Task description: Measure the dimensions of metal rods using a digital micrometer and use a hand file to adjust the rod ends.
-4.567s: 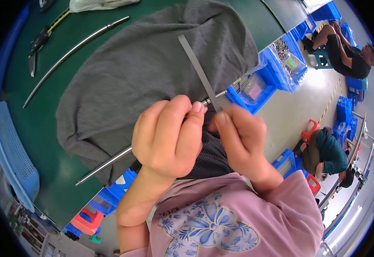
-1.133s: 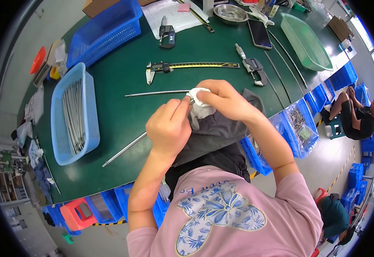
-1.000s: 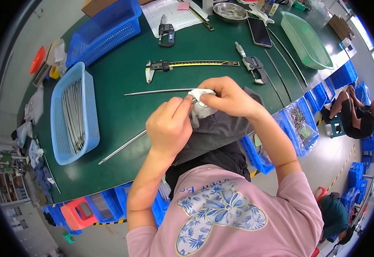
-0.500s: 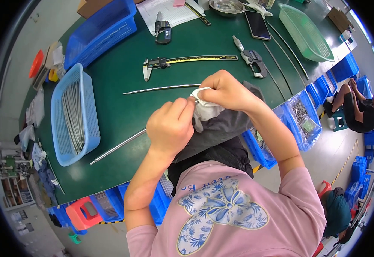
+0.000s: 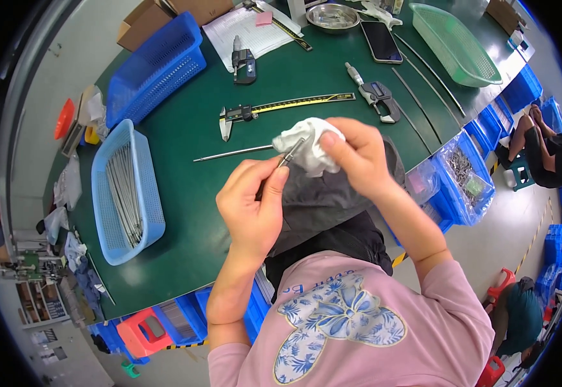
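My left hand (image 5: 252, 200) is closed around a thin metal rod (image 5: 287, 159), thumb and fingers pinching it near its tip. The rod's lower length is hidden by the hand. Bunched in my right hand (image 5: 361, 155) is a white cloth (image 5: 305, 145), which lies behind and against the rod's tip. A second metal rod (image 5: 229, 155) rests on the green table (image 5: 184, 206) just beyond my hands, its right end hidden behind them. Past it lies a digital caliper (image 5: 245, 113). Dark grey fabric (image 5: 316, 200) lies under my hands at the table edge.
A light blue basket (image 5: 154, 213) with several metal rods stands at left, a blue basket (image 5: 165, 74) behind it. Two digital micrometers (image 5: 245, 66) (image 5: 380, 95), a phone (image 5: 381, 42) and several thin rods (image 5: 416, 97) lie farther back. A green basket (image 5: 455, 48) is at far right.
My hands have moved apart, baring the rod's tip and opening out more of the cloth. The rod's far end no longer shows at left. The view has shifted slightly.
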Demonstrator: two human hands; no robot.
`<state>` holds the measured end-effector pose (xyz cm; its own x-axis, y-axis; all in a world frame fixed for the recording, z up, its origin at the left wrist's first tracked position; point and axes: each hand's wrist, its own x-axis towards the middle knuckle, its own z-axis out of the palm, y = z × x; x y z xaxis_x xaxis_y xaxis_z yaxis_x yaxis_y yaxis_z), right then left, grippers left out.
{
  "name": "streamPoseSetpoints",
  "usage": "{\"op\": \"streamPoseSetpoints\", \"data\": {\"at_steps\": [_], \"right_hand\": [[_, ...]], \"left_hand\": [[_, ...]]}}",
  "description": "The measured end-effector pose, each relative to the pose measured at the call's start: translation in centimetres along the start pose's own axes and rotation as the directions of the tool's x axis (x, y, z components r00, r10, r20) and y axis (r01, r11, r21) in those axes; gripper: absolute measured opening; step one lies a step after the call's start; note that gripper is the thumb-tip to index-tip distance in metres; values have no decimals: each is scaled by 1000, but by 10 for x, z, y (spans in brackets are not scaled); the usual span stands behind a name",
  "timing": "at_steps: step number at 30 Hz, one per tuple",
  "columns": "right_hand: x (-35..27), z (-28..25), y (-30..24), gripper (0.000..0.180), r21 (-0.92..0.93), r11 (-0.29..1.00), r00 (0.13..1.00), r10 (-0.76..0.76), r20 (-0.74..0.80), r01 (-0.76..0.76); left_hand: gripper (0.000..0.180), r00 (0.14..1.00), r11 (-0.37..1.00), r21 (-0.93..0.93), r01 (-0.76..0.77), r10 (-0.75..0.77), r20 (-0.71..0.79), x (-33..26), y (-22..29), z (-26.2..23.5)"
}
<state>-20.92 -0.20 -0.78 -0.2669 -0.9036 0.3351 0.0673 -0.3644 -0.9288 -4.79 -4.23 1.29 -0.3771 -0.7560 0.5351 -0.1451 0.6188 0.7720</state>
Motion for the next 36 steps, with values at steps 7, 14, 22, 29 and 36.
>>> {"op": "streamPoseSetpoints", "data": {"at_steps": [7,14,22,29,36], "right_hand": [[7,18,-4,21,-268,905,929,-361,-78,329],[14,14,-5,22,-468,737,837,-547,10,487],[26,11,13,22,-544,687,873,-436,221,481],[69,-8,21,32,-744,628,969,-219,116,230],[76,-125,12,38,-961,-43,889,371,-268,-272]], "left_hand": [[16,881,771,-426,473,-424,209,9,7,-1],[17,805,679,-434,592,-525,276,11,-3,-2],[15,826,787,-253,562,-517,226,4,-17,7],[9,965,962,173,213,-235,116,-9,-26,2],[10,973,973,118,200,-212,95,-27,-32,-16]]}}
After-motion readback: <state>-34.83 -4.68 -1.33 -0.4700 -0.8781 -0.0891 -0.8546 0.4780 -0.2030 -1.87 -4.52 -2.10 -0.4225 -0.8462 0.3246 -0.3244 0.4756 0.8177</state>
